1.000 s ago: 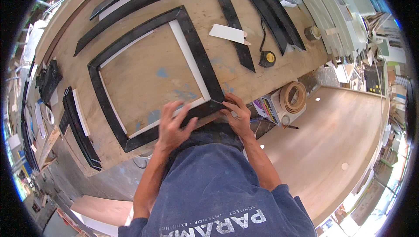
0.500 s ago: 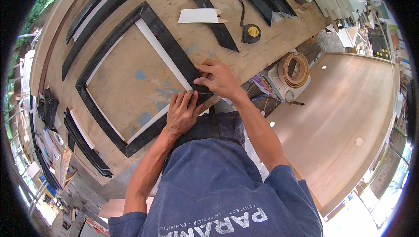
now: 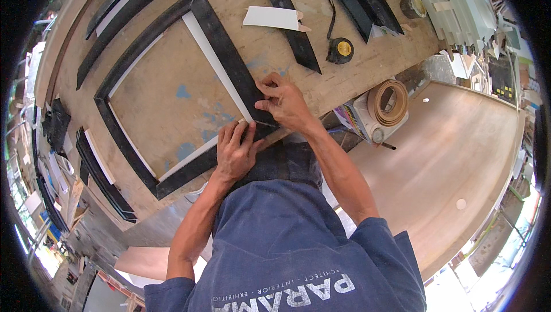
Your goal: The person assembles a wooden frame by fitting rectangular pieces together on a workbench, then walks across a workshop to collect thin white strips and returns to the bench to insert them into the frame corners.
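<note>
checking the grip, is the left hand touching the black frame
Touching: the head view shows the left hand pressed flat on the black frame at its near corner.

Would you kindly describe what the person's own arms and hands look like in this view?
Both forearms are bare from the elbow down. The left hand and right hand wear no gloves; no rings or watch can be made out. Short blue sleeves of a T-shirt with white lettering cover the upper arms.

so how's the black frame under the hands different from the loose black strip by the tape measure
The black frame is a joined rectangle with white inner edging; the loose black strip is one straight piece with angled ends. The left hand and right hand press the frame's near corner; nothing touches the strip. Both lie flat on the wooden workbench.
</note>
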The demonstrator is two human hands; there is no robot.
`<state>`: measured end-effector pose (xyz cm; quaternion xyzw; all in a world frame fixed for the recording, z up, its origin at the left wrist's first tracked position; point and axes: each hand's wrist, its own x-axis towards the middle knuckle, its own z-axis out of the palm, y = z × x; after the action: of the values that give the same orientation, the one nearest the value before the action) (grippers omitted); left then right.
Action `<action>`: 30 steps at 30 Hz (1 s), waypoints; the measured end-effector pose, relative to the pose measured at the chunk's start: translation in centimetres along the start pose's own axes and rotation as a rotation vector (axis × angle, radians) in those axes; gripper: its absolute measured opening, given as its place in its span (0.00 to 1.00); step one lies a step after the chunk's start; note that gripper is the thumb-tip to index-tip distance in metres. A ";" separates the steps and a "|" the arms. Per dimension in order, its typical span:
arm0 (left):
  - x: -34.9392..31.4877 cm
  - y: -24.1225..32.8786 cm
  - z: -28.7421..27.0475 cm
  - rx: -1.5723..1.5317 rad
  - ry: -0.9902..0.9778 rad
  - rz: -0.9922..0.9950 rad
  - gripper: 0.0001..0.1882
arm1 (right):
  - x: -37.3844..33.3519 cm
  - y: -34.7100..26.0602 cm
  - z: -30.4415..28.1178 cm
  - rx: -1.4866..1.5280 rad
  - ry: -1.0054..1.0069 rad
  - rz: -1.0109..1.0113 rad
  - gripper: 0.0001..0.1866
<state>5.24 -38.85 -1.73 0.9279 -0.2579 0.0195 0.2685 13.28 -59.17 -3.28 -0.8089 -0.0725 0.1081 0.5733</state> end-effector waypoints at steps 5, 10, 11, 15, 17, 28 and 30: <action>0.4 -0.2 0.1 -0.093 0.024 -0.014 0.32 | 0.1 0.5 -0.4 -0.006 -0.017 -0.019 0.21; 1.0 0.3 -0.6 -0.008 -0.101 -0.013 0.32 | 0.5 -0.9 -1.1 0.019 -0.088 0.028 0.19; 0.8 0.3 -0.5 -0.009 -0.104 -0.012 0.32 | 0.5 -1.0 -1.2 0.046 -0.101 0.046 0.19; 0.4 0.2 0.0 0.023 -0.092 0.017 0.33 | 0.6 -0.7 -1.3 0.131 -0.120 0.015 0.18; 0.4 0.3 0.0 0.051 -0.096 0.031 0.31 | 0.7 0.0 -1.2 0.151 -0.124 0.012 0.19; 0.3 0.2 0.0 0.043 -0.113 0.067 0.33 | 0.8 0.0 -1.3 0.105 -0.144 0.009 0.19; 0.2 0.1 -0.2 0.077 -0.181 0.091 0.36 | 0.8 0.0 -1.5 0.084 -0.163 0.028 0.18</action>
<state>5.39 -38.94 -1.42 0.9228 -0.3221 -0.0423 0.2072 14.47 -60.33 -2.88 -0.7737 -0.1032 0.1846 0.5972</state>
